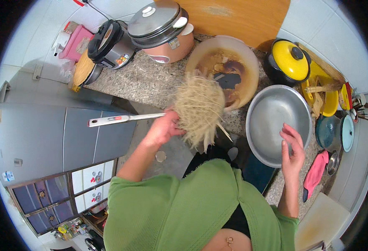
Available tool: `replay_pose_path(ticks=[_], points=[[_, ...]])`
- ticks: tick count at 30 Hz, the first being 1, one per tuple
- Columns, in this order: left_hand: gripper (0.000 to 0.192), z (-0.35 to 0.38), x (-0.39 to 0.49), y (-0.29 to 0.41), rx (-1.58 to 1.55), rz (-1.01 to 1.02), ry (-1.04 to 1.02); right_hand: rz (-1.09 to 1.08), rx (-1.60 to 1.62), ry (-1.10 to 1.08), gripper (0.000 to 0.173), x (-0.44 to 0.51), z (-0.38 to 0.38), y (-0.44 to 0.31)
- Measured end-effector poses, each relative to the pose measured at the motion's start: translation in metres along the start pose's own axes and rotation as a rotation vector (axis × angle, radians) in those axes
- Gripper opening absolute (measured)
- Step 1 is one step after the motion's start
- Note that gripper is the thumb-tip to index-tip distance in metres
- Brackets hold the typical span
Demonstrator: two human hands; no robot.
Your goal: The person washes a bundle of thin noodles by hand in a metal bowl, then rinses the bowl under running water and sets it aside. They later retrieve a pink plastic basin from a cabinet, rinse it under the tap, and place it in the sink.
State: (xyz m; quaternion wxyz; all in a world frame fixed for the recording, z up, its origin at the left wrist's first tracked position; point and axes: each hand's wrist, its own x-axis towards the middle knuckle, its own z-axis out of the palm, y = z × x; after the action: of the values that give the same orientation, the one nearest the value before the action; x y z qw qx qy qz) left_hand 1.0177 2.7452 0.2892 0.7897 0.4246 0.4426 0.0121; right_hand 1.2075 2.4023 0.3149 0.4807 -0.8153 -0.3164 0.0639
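Observation:
My left hand (pixel 166 127) grips a long-handled utensil near its head; its white handle (pixel 126 119) points left. Beside the fingers is a large heap of pale, noodle-like strands (pixel 199 109), with some ends hanging down; whatever supports it is hidden. The heap is over the near left edge of a wide, translucent plastic basin (pixel 253 70), which has brown stains and dark liquid inside. Over the right side of an empty metal basin (pixel 265 131), my right hand (pixel 292 150) has its fingers apart and holds nothing.
A rice cooker (pixel 168 44) and a pressure cooker (pixel 112 47) stand at the back left of the granite counter (pixel 143 78). To the right are a yellow-lidded pot (pixel 289 59), a glass pot (pixel 328 131), a pink cloth (pixel 315 172) and a cutting board (pixel 323 216).

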Motion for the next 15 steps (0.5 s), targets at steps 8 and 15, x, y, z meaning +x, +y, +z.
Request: replay_pose_path(ticks=[8,15], points=[[0.041,-0.154,0.047,0.036,-0.003,0.072,0.154,0.042,-0.039,-0.026,0.020,0.006,0.030,-0.004],[0.029,-0.217,0.102,0.040,-0.024,0.070,0.182,0.107,-0.134,-0.061,0.019,0.008,0.052,-0.012]])
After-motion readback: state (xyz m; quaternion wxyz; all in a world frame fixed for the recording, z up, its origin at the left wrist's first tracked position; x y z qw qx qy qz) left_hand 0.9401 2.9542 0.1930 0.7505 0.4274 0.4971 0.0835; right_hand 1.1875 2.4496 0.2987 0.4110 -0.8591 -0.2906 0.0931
